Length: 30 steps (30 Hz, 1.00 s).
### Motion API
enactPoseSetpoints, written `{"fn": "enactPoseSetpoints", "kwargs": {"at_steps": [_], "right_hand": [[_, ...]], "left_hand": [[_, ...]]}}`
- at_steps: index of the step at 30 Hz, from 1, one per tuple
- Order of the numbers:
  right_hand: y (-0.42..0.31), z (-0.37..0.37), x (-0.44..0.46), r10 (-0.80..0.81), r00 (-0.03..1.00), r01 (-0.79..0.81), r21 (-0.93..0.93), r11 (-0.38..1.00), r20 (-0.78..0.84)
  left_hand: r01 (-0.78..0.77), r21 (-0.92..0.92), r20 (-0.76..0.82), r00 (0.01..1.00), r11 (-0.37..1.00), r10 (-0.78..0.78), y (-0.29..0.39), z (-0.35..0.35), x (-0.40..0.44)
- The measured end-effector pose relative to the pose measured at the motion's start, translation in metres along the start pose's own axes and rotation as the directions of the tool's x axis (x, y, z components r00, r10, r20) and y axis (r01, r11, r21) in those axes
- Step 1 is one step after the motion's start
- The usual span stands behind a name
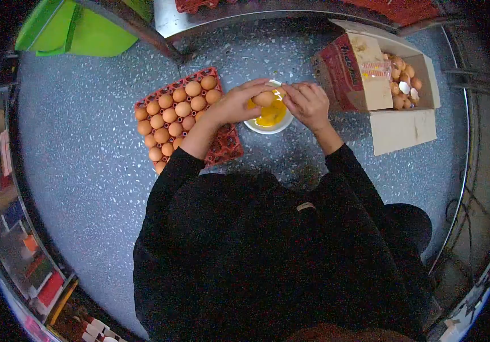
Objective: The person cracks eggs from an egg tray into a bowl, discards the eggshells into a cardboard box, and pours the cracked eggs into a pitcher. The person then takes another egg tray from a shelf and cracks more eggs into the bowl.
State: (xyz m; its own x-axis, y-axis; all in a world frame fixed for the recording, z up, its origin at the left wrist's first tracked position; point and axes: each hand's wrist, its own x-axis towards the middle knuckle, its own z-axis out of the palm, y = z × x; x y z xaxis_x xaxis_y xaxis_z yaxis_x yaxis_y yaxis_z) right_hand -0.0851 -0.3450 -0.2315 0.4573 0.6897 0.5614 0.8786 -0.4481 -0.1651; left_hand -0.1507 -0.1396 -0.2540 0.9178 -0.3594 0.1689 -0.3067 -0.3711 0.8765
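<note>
My left hand [238, 105] is closed around a brown egg [264, 98] above a white bowl [268, 131]. Yellow egg yolk [270, 118] lies in the bowl. Across from it, my right hand [310, 105] has its fingers curled together close to the egg; what they pinch is too small to make out. To the left stands a red egg tray [226, 149] with many brown eggs [183, 109] in its cups. Its near right cups hold no eggs, and my left forearm covers part of it.
An open cardboard box [379, 94] holding eggshells [404, 87] stands on the right of the speckled floor [97, 131]. A green plastic container [94, 34] is at the upper left, beside a table leg [142, 28]. Shelves line the left edge.
</note>
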Motion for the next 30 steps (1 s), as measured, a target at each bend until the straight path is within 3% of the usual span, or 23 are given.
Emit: {"fn": "enactPoseSetpoints", "kwargs": {"at_steps": [2, 4, 5, 6, 9, 10, 12, 14, 15, 16, 17, 18, 20, 23, 25, 27, 28, 29, 30], "right_hand": [[-0.001, 0.002, -0.002, 0.006, 1.000, -0.007, -0.024, 1.000, -0.018], [0.002, 0.015, -0.013, 0.114, 0.986, -0.115, 0.001, 0.993, 0.124], [-0.002, 0.016, -0.011, 0.263, 0.948, -0.275, 0.048, 0.960, 0.178], [0.000, 0.015, -0.007, 0.280, 0.947, -0.287, 0.020, 0.958, 0.155], [0.005, -0.012, 0.014, 0.609, 0.728, -0.669, 0.130, 0.732, 0.316], [0.012, -0.031, 0.026, 0.621, 0.725, -0.674, 0.123, 0.728, 0.297], [0.029, -0.071, 0.046, 0.642, 0.713, -0.699, 0.205, 0.686, 0.282], [0.053, -0.110, 0.057, 0.751, 0.640, -0.768, 0.150, 0.623, 0.163], [0.079, -0.124, 0.051, 0.693, 0.721, -0.685, 0.161, 0.711, 0.005], [0.111, -0.142, 0.041, 0.751, 0.658, -0.753, 0.031, 0.657, 0.060], [0.103, -0.171, 0.050, 0.847, 0.530, -0.843, -0.123, 0.524, -0.025], [0.162, -0.173, 0.019, 0.818, 0.576, -0.808, -0.159, 0.567, -0.012], [0.180, -0.202, 0.010, 0.838, 0.542, -0.836, -0.133, 0.532, -0.060], [0.201, -0.211, -0.006, 0.874, 0.482, -0.864, -0.199, 0.463, -0.060], [0.201, -0.210, -0.010, 0.880, 0.464, -0.878, -0.187, 0.442, -0.101], [0.191, -0.209, -0.011, 0.868, 0.487, -0.873, -0.095, 0.479, -0.097], [0.183, -0.203, -0.009, 0.871, 0.484, -0.875, -0.088, 0.477, -0.090], [0.172, -0.195, -0.003, 0.828, 0.560, -0.825, 0.067, 0.560, -0.032], [0.160, -0.188, 0.006, 0.769, 0.639, -0.751, 0.226, 0.621, 0.008]], "left_hand": [[-0.038, 0.163, -0.045, 0.998, 0.986, 0.046, 0.007, 0.000, -0.001], [0.012, 0.128, -0.050, 0.999, 0.992, -0.006, -0.001, 0.009, -0.006], [0.066, 0.088, -0.058, 0.996, 0.994, -0.061, -0.003, 0.012, -0.004], [0.031, 0.091, -0.040, 0.999, 0.995, -0.027, -0.006, 0.014, 0.000], [0.154, 0.017, -0.165, 0.975, 0.988, -0.149, 0.012, 0.010, 0.020], [0.135, 0.022, -0.152, 0.980, 0.991, -0.130, 0.021, 0.007, 0.035], [0.082, -0.247, -0.256, 0.956, 0.965, -0.147, 0.041, 0.007, 0.071], [0.040, -0.003, -0.275, 0.961, 0.999, -0.039, 0.087, 0.001, 0.121], [-0.052, -0.006, -0.288, 0.957, 0.999, 0.049, 0.107, 0.006, 0.146], [-0.114, -0.159, -0.263, 0.962, 0.981, 0.070, 0.100, 0.023, 0.178], [-0.020, -0.122, -0.177, 0.984, 0.992, -0.002, 0.129, 0.022, 0.197], [-0.122, -0.104, -0.199, 0.975, 0.987, 0.099, 0.128, 0.038, 0.223], [-0.254, 0.133, -0.045, 0.964, 0.958, 0.261, 0.131, 0.060, 0.260], [-0.216, 0.214, 0.025, 0.976, 0.953, 0.216, 0.120, 0.074, 0.276], [-0.256, 0.183, 0.089, 0.966, 0.949, 0.243, 0.106, 0.052, 0.244], [-0.235, 0.346, 0.363, 0.926, 0.908, 0.102, 0.079, 0.035, 0.201], [-0.172, 0.458, 0.392, 0.920, 0.872, -0.025, 0.066, 0.029, 0.173], [-0.007, 0.547, 0.387, 0.888, 0.837, -0.246, 0.041, 0.031, 0.148], [0.097, 0.528, 0.440, 0.819, 0.844, -0.369, 0.021, 0.030, 0.125]]}}
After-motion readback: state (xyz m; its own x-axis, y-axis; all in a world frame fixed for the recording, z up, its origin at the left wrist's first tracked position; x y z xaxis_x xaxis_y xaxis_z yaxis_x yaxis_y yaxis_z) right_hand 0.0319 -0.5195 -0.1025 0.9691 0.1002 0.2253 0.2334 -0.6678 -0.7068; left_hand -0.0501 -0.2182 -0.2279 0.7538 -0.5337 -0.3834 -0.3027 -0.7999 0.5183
